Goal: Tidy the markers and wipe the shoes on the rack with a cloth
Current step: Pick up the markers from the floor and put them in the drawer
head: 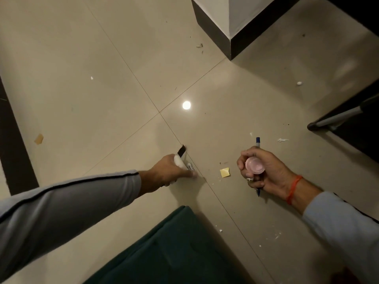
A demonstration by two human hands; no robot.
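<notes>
Nearest the camera, a dark green cushion (176,249) occupies the lower centre of the view, resting on the beige tiled floor (102,68).

Beyond the cushion, to the left, the left hand (166,173) extends from a grey sleeve (71,201). Its fingers are curled round a white marker with a black cap (180,156); the capped end points away from the camera and stands clear of the hand. The fingertips (193,174) are down at the floor surface beside a tile joint. A second white barrel with printed lettering (190,166) lies against the same hand; whether it is gripped or only touched cannot be determined.

At the same depth, to the right, the right hand (264,171) grips two items: a small round pink container (255,168), held in the curled fingers with its circular face toward the camera, and a blue pen (257,141), which passes through the fist and projects at both the far and near sides. An orange thread band (293,189) circles the right wrist.

Between the hands, a yellow paper scrap (225,172) lies on the floor, apart from both. White crumbs are scattered nearby.

Farther out, a round light reflection (186,105) shows on the tile. At far right is a dark furniture frame (338,119). Farthest away stands a white wall corner with a black skirting (215,33).
</notes>
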